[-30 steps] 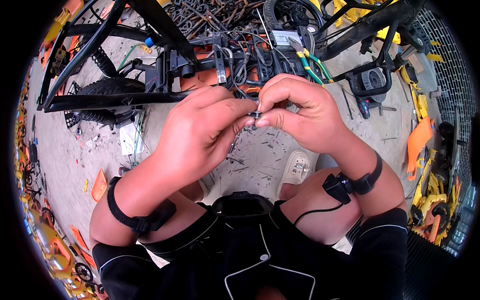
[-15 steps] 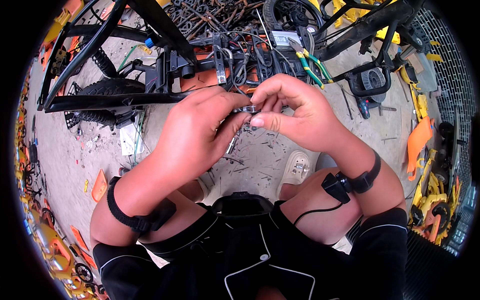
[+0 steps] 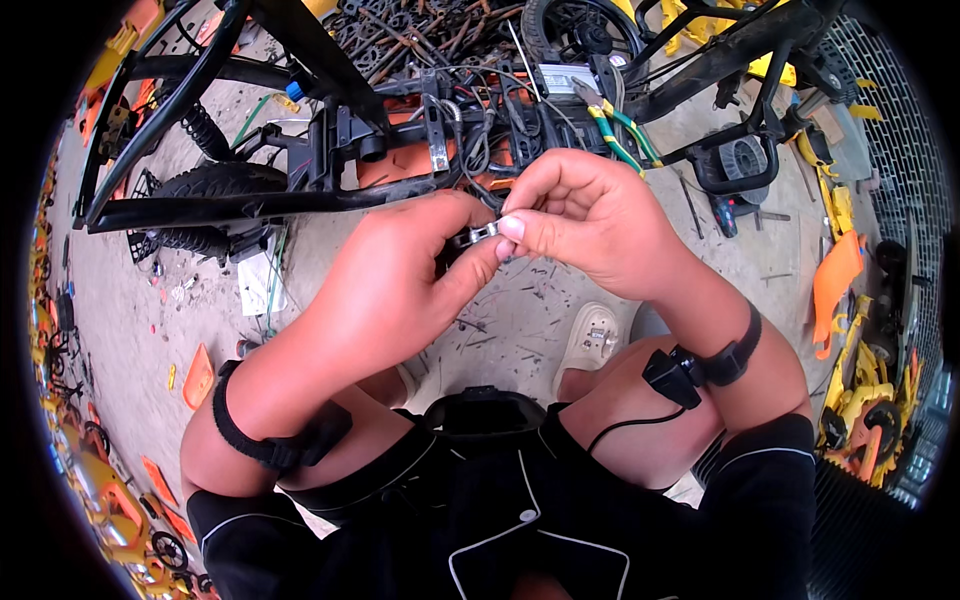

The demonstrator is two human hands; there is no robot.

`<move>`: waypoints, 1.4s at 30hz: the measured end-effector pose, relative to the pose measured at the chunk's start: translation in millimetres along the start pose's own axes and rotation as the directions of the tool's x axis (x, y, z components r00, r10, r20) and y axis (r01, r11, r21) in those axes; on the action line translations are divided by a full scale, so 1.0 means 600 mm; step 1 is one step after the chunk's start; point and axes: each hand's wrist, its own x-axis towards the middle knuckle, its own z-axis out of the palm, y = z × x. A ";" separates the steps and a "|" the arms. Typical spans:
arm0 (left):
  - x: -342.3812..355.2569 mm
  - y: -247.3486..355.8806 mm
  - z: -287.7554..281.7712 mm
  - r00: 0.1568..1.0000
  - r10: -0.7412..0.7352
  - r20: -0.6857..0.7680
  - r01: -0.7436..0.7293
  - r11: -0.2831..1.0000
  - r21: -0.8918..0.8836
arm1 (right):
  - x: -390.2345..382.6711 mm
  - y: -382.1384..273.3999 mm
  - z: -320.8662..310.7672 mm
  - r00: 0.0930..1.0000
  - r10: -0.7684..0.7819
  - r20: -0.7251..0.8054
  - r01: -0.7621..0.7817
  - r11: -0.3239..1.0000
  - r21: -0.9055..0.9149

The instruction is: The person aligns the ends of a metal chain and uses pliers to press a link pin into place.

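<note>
Between my two hands is a small shiny metal piece (image 3: 478, 236) with rounded ends, something like a short length of chain links; its exact kind is too small to make out. My left hand (image 3: 395, 270) pinches it between thumb and bent fingers. The thumb and fingertips of my right hand (image 3: 585, 225) close on its right end, where the two thumbs nearly meet. Just beyond the hands lies a black vehicle frame (image 3: 280, 208) with loose dark cables (image 3: 482, 150). Pliers (image 3: 615, 125) with green and yellow handles rest on the frame's right part.
A heap of rusty metal parts (image 3: 410, 35) lies at the back beside a black wheel (image 3: 590, 35). A knobby tyre (image 3: 215, 180) sits at left, a drill (image 3: 724, 215) on the floor at right. Orange panels (image 3: 838, 285) and yellow parts line both sides.
The metal piece has tilted and shows more between my hands. My left thumb has shifted slightly up and right, and my right fingers have curled in closer.
</note>
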 end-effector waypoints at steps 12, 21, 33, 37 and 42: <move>0.003 -0.005 0.000 0.997 0.053 -0.058 -0.052 0.998 0.020 | 0.045 0.109 -0.185 0.814 -0.027 -0.580 -0.292 0.844 -0.449; 0.020 -0.007 0.019 0.974 0.216 -0.061 -0.211 0.975 0.074 | 0.016 0.213 -0.269 0.676 -0.297 -0.675 -0.679 0.104 -0.726; 0.004 -0.015 -0.007 0.965 0.177 -0.193 -0.211 0.962 -0.174 | 0.066 0.144 -0.221 0.673 0.325 -0.664 -0.317 0.938 0.138; -0.010 -0.022 -0.025 0.977 0.055 -0.208 -0.123 0.935 -0.333 | 0.072 0.075 -0.157 0.887 0.112 -0.448 0.044 0.945 0.323; 0.005 -0.019 -0.024 0.949 0.114 -0.293 -0.218 0.909 -0.354 | 0.014 -0.092 -0.041 0.977 -0.176 -0.121 0.200 0.952 0.230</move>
